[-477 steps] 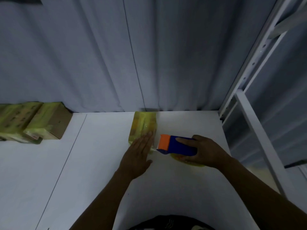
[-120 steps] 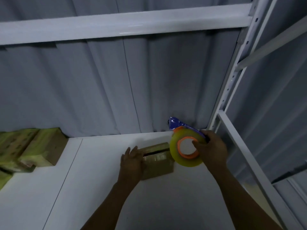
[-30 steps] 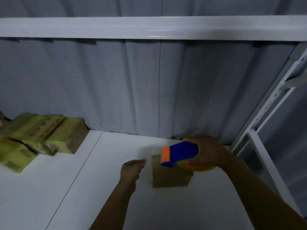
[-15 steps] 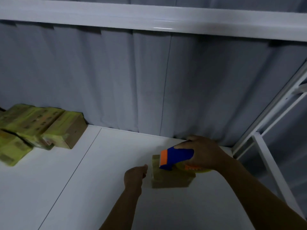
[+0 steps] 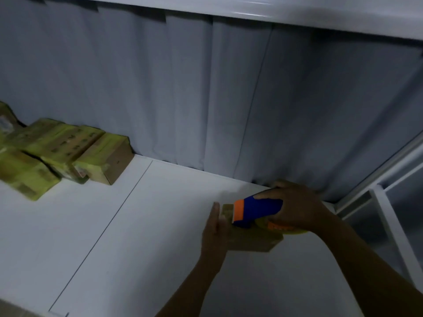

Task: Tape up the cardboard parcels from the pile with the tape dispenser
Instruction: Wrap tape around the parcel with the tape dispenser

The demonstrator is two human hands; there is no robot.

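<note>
Under the right hand (image 5: 297,209), whose fingers are curling tightly round the blue plastic tape dispenser with the orange front plate (image 5: 257,210), the small brown cardboard parcel (image 5: 254,241) is lying flat on the white table (image 5: 137,236). The dispenser's orange end is sitting on the parcel's top face near its left end. The yellowish tape roll (image 5: 282,229) is showing just beneath the gripping palm, over the parcel's right part. Just left of that grip, the left hand (image 5: 215,229) is standing edge-on against the parcel's left end. Its fingers are straight and holding nothing, and it seems to be bracing the box against sliding.

Judging by this, the person is laying a strip of tape along the top of this one parcel. The stroke is either arriving at the left end or starting from it; which of the two is not showing. Whether tape is sticking to the cardboard is too dim to tell. The next move is probably calling for steady downward pressure while drawing the dispenser along the seam. A tilt of the blade would then cut the strip, with the flat hand smoothing the loose end over the edge.

Well away to the left of the grip, the pile of cardboard parcels (image 5: 59,154), yellow-green on top, is lying against the grey curtain (image 5: 206,88).
</note>
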